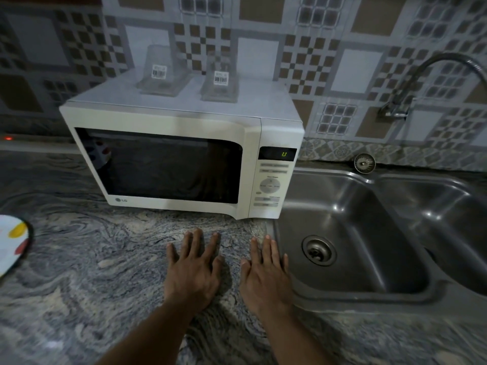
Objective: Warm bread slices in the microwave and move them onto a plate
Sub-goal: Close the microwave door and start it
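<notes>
You are laying your left hand (193,270) and right hand (264,272) flat on the marbled table (105,272), palms down, fingers straight and spread, gripping nothing, the two lying side by side without touching. The white microwave (171,154) is standing just beyond your fingertips with its door closed, its display glowing green and its dark window showing nothing I can make out. The spotted plate (10,246) is lying at the table's left edge, well apart from your hands, while the steel sink (369,206) is sitting just beside your right hand.
</notes>
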`<state>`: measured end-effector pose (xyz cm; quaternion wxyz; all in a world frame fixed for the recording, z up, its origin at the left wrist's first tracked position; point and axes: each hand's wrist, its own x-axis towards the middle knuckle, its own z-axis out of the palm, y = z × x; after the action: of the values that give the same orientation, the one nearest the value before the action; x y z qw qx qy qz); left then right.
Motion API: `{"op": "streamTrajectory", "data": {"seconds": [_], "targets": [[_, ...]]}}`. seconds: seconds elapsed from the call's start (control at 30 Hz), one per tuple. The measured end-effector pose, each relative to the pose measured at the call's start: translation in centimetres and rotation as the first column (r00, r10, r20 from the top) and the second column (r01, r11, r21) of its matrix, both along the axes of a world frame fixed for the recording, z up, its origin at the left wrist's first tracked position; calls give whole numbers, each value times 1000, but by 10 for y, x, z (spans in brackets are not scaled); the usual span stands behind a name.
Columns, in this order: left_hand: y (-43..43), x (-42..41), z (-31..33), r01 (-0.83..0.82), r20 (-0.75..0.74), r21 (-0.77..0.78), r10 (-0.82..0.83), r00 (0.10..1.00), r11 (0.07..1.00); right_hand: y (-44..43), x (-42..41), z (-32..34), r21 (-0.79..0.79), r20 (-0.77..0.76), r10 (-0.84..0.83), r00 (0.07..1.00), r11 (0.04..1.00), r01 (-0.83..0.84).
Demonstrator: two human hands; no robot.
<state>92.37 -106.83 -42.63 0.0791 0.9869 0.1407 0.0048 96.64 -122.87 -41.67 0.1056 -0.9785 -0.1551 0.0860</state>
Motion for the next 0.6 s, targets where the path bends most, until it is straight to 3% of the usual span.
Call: {"op": "streamTrajectory", "data": {"seconds": [0.6], "targets": [[0,0,2,-2,-27,23,2,1000,1000,0,-1,0,-25,1,6,1000,1000,-6]]}}
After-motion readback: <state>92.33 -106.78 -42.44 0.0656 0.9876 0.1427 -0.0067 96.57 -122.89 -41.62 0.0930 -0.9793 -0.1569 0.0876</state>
